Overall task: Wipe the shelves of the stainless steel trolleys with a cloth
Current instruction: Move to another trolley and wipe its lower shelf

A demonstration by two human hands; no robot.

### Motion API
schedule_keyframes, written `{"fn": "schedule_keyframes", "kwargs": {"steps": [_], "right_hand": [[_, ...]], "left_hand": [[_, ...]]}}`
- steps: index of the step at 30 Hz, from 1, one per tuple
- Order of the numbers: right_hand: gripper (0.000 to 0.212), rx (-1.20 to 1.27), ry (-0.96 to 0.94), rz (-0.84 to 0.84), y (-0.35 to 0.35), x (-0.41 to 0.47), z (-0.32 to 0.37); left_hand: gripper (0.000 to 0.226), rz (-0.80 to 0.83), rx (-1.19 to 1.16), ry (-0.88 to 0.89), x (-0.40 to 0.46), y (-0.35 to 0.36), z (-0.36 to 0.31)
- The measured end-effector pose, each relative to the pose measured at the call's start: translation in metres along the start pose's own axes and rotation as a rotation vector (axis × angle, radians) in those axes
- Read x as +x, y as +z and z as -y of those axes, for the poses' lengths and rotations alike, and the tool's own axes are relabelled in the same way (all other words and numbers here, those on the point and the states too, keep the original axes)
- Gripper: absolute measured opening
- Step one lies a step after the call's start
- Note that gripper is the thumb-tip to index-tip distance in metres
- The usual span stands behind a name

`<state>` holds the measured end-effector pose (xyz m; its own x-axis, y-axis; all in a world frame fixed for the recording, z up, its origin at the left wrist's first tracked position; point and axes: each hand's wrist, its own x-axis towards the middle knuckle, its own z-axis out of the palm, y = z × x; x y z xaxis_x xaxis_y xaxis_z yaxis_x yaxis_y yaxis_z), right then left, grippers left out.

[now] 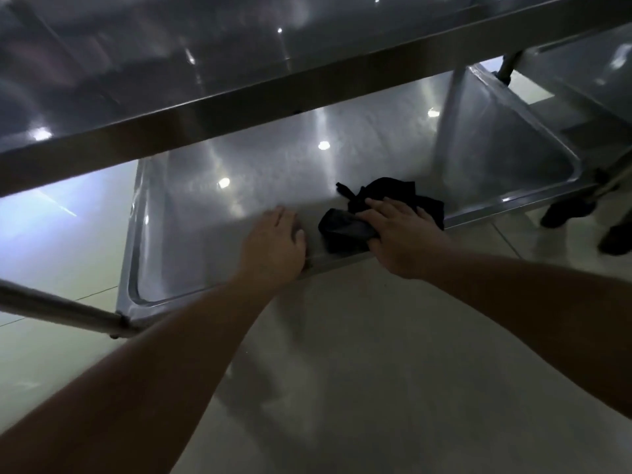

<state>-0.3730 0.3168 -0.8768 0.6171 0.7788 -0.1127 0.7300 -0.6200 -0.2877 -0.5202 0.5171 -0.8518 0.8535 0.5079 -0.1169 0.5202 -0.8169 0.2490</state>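
Note:
A stainless steel trolley fills the upper view, with its lower shelf (212, 213) a shallow shiny tray below the upper shelf (143, 70). A crumpled black cloth (345, 229) lies on the lower shelf near its front rim. My right hand (398, 230) presses flat on the cloth with straight fingers. My left hand (275, 239) rests on the front rim of the lower shelf, just left of the cloth, fingers relaxed over the edge.
A tubular trolley leg (58, 307) runs across the lower left. A second steel trolley (581, 83) stands at the upper right. A person's dark shoes (567, 213) stand on the pale tiled floor (342, 371) at the right.

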Motion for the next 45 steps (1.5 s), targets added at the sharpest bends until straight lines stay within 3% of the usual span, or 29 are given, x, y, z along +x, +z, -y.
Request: {"fn": "schedule_keyframes", "kwargs": {"steps": [6,11,15,20,24,27,33,37,40,45], "right_hand": [[0.059,0.002,-0.043,0.039,0.003,0.000,-0.007],[0.058,0.013,-0.032,0.062,-0.007,0.000,-0.033],[0.070,-0.029,0.143,0.001,-0.033,0.001,-0.100],[0.072,0.071,0.515,-0.023,-0.081,0.002,-0.230],[0.066,0.058,0.665,-0.109,-0.074,0.005,-0.245],[0.069,0.076,0.477,-0.085,-0.065,0.004,-0.196],[0.070,-0.013,-0.292,0.100,-0.010,0.022,-0.013],[0.069,-0.064,-0.408,0.218,-0.002,0.069,0.025],[0.071,-0.012,-0.275,0.173,-0.028,0.099,-0.021],[0.069,0.050,0.277,0.046,-0.084,0.119,-0.170]], "left_hand": [[0.059,-0.058,-0.025,-0.126,0.007,0.034,0.002],[0.060,-0.099,-0.024,-0.115,0.005,0.039,0.006],[0.060,-0.105,-0.013,-0.124,0.005,0.040,0.004],[0.061,-0.113,0.003,-0.117,0.005,0.042,0.006],[0.071,-0.116,0.026,-0.096,0.004,0.042,0.006],[0.073,-0.111,0.040,-0.088,0.002,0.041,0.007],[0.062,-0.083,0.070,-0.088,0.000,0.036,0.005],[0.062,-0.044,0.109,-0.069,0.001,0.035,0.011],[0.057,-0.085,0.002,-0.103,0.002,0.031,0.006],[0.068,-0.115,-0.014,-0.083,0.000,0.031,0.002]]}}
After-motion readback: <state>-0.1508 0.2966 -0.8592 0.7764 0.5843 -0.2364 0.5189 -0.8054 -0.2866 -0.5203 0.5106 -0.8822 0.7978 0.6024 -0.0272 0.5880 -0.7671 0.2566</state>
